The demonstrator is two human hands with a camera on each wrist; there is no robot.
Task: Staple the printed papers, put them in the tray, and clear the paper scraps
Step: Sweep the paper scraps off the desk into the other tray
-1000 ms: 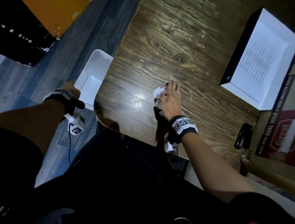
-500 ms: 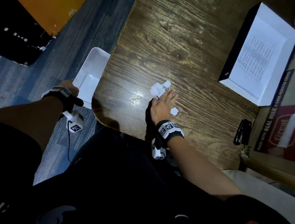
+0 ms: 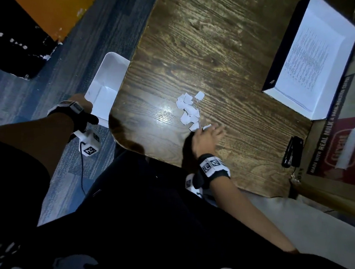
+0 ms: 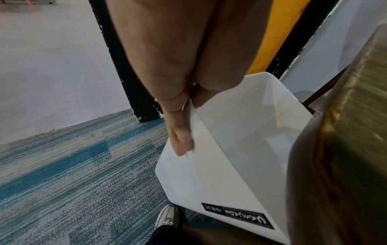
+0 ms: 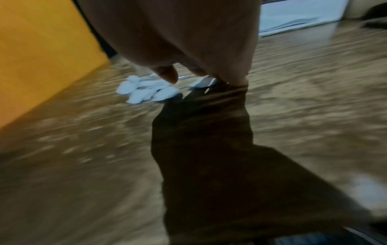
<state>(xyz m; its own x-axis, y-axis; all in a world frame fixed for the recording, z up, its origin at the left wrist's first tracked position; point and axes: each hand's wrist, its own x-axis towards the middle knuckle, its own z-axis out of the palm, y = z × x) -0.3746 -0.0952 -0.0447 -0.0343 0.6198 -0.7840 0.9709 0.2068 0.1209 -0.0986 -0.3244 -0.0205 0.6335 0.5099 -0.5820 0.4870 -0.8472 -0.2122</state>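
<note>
Wooden table [image 3: 219,52] carrying paper scraps [image 3: 188,111] near its front-left corner. My right hand [image 3: 207,137] lying flat, fingers spread, touching nearest scrap. My left hand [image 4: 180,116] pinching rim of white bin [image 4: 240,149] just beside table's left edge. Tray [image 3: 288,47] with printed papers [image 3: 306,58] sitting at right edge; stapler [image 3: 291,154] near front-right corner.

Office-like room: carpet tiles [image 3: 16,100], wooden desk [image 3: 218,46], stapler [image 3: 292,155].

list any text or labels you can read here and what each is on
"REAL MILK": red carton beside the table.
"WHITE": same carton, large letters.
Rest of the carton's side strip: too blurred.
Printed papers in the tray: too small.
White bin label: logo, unreadable.
Wristband markers: patterns, no words.
</note>
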